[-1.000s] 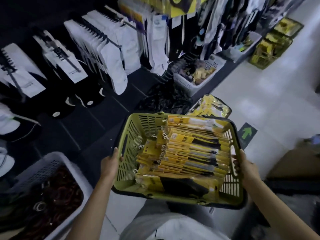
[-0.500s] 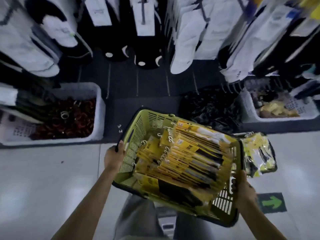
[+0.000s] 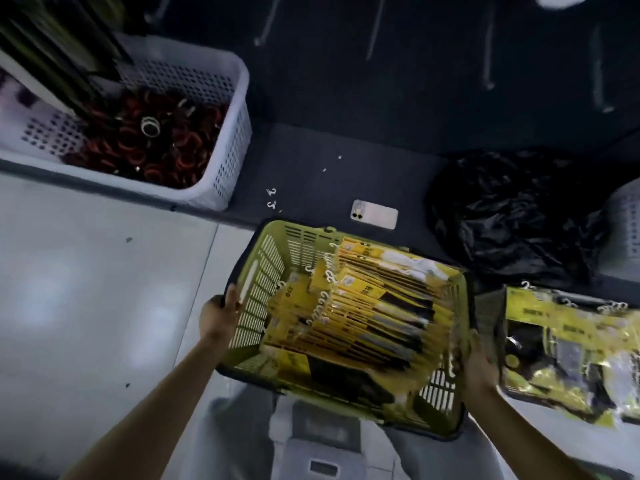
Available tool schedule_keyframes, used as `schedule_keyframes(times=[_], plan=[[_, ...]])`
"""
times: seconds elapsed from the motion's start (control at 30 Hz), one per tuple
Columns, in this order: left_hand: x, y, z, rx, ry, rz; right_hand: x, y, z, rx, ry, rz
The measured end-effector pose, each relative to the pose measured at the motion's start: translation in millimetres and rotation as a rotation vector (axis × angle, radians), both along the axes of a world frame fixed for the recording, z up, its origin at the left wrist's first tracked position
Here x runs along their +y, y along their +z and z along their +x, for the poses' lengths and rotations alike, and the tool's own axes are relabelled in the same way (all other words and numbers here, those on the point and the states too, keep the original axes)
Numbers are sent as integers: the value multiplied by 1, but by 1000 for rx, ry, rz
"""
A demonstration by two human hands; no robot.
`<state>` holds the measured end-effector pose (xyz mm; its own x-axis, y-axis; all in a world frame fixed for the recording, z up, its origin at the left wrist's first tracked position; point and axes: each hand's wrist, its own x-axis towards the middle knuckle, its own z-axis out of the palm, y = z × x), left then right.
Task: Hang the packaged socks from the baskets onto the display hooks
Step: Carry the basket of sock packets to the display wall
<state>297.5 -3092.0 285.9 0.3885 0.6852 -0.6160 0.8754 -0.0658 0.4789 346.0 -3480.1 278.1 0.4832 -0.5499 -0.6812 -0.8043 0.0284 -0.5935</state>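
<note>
I hold a green plastic basket (image 3: 266, 268) above the floor, tilted down toward me. It is full of yellow packaged socks (image 3: 367, 317) with white hooks at their tops. My left hand (image 3: 220, 315) grips the basket's left rim. My right hand (image 3: 479, 367) grips its right rim. A second basket (image 3: 491, 327) of yellow sock packs (image 3: 571, 355) sits on the floor at the right. The display hooks are out of view; only bare pegs (image 3: 488, 46) show on the dark wall above.
A white perforated crate (image 3: 221, 98) of red and black rings stands at the upper left on the dark base shelf. A phone (image 3: 374, 214) lies on that shelf beyond the basket. A black plastic bag (image 3: 512, 213) lies to its right. Grey tiled floor spreads left.
My view has tipped down from the hanging socks to the floor and base shelf. The basket stays in both hands and has come lower and closer to the shelf edge.
</note>
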Motion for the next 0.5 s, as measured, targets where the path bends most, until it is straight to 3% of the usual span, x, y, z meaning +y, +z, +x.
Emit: schedule_keyframes(times=[0.33,0.5], plan=[[12,-207,-27,-72,90,-84,21,-214,8,41,63,-79],[9,-263,-31,-156,61,-132,5,-287,14,-75,98,106]])
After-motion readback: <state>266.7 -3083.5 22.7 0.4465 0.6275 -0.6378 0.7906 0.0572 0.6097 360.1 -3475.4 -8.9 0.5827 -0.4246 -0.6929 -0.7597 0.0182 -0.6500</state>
